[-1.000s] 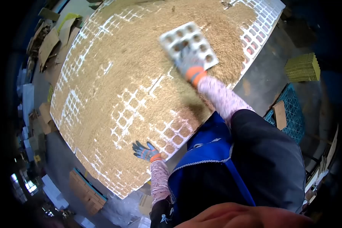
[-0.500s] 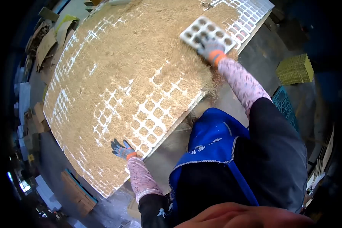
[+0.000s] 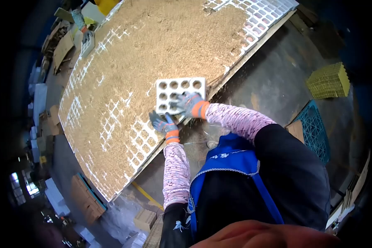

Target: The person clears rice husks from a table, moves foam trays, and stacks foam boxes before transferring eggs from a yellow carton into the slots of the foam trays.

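The grey concrete floor of a dim workshop is spreading beneath a broad bed of trays. Near their close edge, the block is lying flat on the tan granules, just beyond the person's apron. The right hand, gloved, is keeping hold of it from above, fingers half spread over the holes; how deeply they are hooking in, I can't tell from here. The left hand is opening wide beside the near corner, holding nothing that I can see.

To my eye, they are levelling the granules into the cells; another pass would be calling for a flat block and light, even pressure. The block is looking stiff and smooth, pale, rectangular, rowed with round holes. The granules are lying dry and coarse, with the trays' thin white grid showing through in patches.

Farther out, a co-worker's gloved hand is resting at a second block. Opposite, a ridged yellow stack and a latticed teal pallet are sitting on the floor.
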Available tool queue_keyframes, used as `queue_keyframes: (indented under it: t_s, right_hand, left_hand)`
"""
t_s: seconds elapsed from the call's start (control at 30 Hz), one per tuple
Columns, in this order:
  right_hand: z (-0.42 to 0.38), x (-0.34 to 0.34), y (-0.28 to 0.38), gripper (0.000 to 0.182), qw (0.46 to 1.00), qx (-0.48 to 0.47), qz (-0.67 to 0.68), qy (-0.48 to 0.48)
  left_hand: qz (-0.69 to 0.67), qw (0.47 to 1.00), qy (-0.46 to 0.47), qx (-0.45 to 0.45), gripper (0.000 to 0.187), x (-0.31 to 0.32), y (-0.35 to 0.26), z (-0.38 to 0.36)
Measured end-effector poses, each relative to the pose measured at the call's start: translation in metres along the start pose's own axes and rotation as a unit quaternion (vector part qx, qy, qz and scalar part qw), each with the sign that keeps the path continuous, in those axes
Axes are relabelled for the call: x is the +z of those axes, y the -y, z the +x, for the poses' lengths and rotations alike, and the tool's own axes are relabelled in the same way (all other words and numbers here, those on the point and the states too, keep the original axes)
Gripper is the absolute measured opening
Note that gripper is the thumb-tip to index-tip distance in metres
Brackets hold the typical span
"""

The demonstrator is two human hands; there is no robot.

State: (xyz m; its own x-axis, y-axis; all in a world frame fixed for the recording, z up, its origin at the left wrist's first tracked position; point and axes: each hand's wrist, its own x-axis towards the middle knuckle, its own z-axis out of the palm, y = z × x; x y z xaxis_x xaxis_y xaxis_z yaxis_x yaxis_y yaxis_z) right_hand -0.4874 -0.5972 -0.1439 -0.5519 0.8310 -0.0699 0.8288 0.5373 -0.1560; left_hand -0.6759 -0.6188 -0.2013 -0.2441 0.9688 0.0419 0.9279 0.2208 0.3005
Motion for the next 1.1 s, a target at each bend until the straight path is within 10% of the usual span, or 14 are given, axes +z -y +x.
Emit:
queue_keyframes:
  t_s: [0.03, 0.23, 0.33, 0.43, 0.6, 0.7, 1.07, 1.1]
  right_hand:
    - [-0.006, -0.005, -0.043, 0.051, 1.000, 0.013, -0.014, -0.015]
    - [-0.078, -0.121, -0.306, 0.051, 0.936, 0.309, -0.155, 0.063]
    - [-0.098, -0.094, -0.476, 0.057, 0.842, 0.520, 0.118, -0.084]
    - [-0.092, -0.062, -0.497, 0.053, 0.840, 0.461, 0.184, -0.217]
    - [-0.057, -0.084, -0.320, 0.061, 0.958, 0.174, 0.215, 0.080]
    - [-0.061, -0.087, -0.265, 0.067, 0.993, -0.071, 0.061, 0.077]
    - [-0.104, -0.142, -0.554, 0.073, 0.907, 0.407, 0.092, -0.060]
    - [-0.108, -0.146, -0.572, 0.074, 0.894, 0.423, 0.121, -0.082]
  left_hand:
    - [-0.070, 0.986, -0.096, 0.115, 0.069, 0.003, -0.018, -0.010]
    - [0.005, 0.999, -0.031, 0.033, 0.074, 0.044, -0.094, -0.003]
    - [0.131, 0.990, 0.012, -0.052, 0.077, 0.048, -0.147, 0.004]
    - [0.190, 0.981, 0.010, -0.045, 0.080, 0.052, -0.152, 0.003]
    - [0.194, 0.980, 0.024, -0.032, 0.079, 0.054, -0.147, 0.002]
    - [0.167, 0.985, 0.030, -0.035, 0.078, 0.052, -0.145, -0.005]
    - [0.043, 0.982, -0.108, -0.145, 0.071, 0.066, -0.168, 0.046]
    - [0.084, 0.972, 0.036, -0.216, 0.072, 0.048, -0.210, 0.084]
